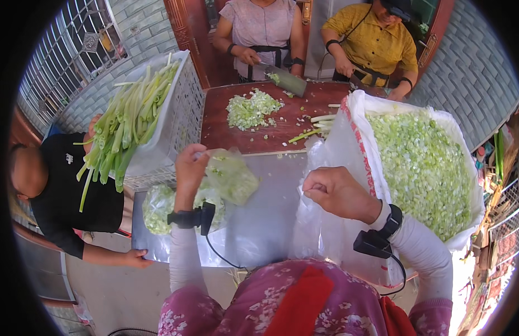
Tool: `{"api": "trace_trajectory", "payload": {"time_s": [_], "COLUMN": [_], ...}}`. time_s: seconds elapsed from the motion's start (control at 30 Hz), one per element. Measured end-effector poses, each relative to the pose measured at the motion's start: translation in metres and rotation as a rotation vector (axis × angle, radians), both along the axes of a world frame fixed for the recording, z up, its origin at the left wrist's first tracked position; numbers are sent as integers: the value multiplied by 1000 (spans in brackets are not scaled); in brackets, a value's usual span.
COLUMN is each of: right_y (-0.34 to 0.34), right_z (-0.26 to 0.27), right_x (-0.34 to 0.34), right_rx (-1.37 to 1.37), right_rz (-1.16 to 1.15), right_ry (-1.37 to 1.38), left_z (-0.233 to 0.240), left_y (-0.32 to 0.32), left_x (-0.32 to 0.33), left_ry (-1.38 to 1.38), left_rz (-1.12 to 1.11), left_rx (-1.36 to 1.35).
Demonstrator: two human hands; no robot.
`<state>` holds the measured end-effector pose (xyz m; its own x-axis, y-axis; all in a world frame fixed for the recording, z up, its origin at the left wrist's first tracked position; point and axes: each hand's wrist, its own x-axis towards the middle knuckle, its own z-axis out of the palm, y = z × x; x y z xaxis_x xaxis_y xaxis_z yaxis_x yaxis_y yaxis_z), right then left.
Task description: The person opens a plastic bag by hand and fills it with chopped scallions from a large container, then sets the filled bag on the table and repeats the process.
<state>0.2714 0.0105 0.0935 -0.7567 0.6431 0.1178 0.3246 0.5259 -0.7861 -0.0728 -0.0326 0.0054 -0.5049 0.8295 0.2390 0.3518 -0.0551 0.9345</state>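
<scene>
My left hand [192,170] grips the neck of a clear plastic bag [233,178] holding chopped green onions. The bag tilts out to the right of my fingers, above the metal tabletop [263,222]. Beneath and beside that wrist sit two more bags, a filled bag [157,210] on the left and another filled bag [213,203] partly hidden by my wrist. My right hand [341,191] is curled into a fist, with nothing visible in it. It hovers over clear plastic film [312,227] beside a large white sack [358,122] full of chopped green onions [423,172].
A white plastic crate [186,105] carries long green onions [127,122] at the left. Chopped pieces [251,109] lie on a red board [217,138]. Across from me, one person holds a cleaver [287,82] and another stands alongside. A person in black [83,180] touches the table's left edge.
</scene>
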Motion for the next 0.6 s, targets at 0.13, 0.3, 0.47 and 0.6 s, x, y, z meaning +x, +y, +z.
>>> {"api": "trace_trajectory", "payload": {"time_s": [0.13,0.3,0.47,0.6], "right_y": [-1,-1,-4,-13], "right_z": [-1,2,17,60], "right_x": [2,1,8,32], "right_rx": [-35,12,-81,6], "right_rz": [8,24,-37,-65], "right_ry": [22,5,-11,41], "left_z": [9,-37,-54,-45], "left_y": [-5,-4,-7,-11], "left_x": [-8,-16,-13,-10], "left_ry": [77,503,441,301], "left_rz": [123,192,129,159], "left_rx": [-15,-51,-162,-216]}}
